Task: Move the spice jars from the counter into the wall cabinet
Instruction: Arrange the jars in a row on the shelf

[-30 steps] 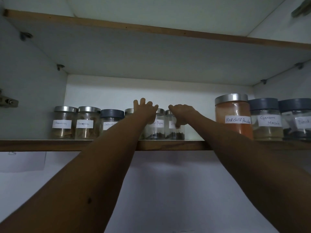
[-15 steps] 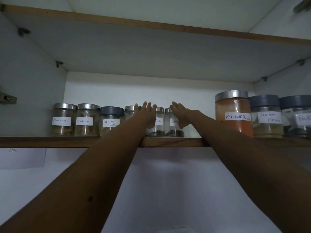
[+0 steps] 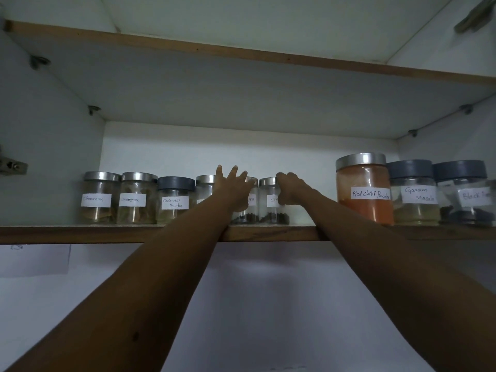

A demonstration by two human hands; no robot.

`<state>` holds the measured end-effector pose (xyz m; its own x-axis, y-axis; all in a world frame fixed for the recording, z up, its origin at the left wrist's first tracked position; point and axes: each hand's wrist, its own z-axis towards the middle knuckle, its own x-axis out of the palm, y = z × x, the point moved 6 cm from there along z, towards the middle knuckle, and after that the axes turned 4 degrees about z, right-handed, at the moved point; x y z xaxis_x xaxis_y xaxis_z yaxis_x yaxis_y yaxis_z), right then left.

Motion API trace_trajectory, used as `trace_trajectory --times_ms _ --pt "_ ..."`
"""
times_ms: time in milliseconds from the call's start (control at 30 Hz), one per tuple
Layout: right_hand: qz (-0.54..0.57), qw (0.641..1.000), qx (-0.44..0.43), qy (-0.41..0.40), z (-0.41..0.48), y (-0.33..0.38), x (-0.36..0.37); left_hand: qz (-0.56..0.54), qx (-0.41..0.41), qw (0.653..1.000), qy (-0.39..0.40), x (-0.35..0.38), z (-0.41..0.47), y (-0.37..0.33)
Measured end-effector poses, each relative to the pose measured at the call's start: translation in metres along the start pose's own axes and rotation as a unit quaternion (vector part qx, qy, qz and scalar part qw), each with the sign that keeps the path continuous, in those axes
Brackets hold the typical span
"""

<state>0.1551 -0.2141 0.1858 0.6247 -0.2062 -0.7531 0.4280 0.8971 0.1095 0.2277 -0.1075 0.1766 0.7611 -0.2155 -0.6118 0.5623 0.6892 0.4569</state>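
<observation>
Every jar in view is up on the cabinet shelf. Far left stand the first cinnamon jar and the second cinnamon jar, steel-lidded, with brown pieces inside. Next is the grey-lidded coriander jar, with pale powder low down. A hidden jar peeks from behind the left hand, which has its fingers straight and spread over the pepper jar, dark grains at its bottom. Beside it, the right hand curls its fingers round the "Clo" jar, which also holds dark bits. After a gap comes the bigger chilli jar of orange-red powder. Then the masala jar holds pale powder, and the "Black" jar has dark contents.
</observation>
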Motion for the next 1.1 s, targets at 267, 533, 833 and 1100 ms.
trace_trajectory --times_ms 267,533,833,1100 --pt "-0.041 0.996 0.000 -0.081 -0.015 0.017 -0.018 0.082 0.027 0.994 -0.072 -0.028 -0.005 -0.008" --pt "-0.143 0.957 -0.095 -0.232 -0.045 0.057 -0.089 0.034 -0.051 0.987 -0.151 -0.106 -0.015 -0.008" --pt "-0.089 0.944 -0.107 -0.299 -0.105 0.006 -0.194 -0.343 0.009 0.924 -0.168 -0.184 -0.026 -0.062" --pt "-0.058 0.963 -0.078 -0.251 -0.126 -0.099 -0.213 -0.284 0.093 0.951 -0.080 -0.222 -0.017 -0.133"
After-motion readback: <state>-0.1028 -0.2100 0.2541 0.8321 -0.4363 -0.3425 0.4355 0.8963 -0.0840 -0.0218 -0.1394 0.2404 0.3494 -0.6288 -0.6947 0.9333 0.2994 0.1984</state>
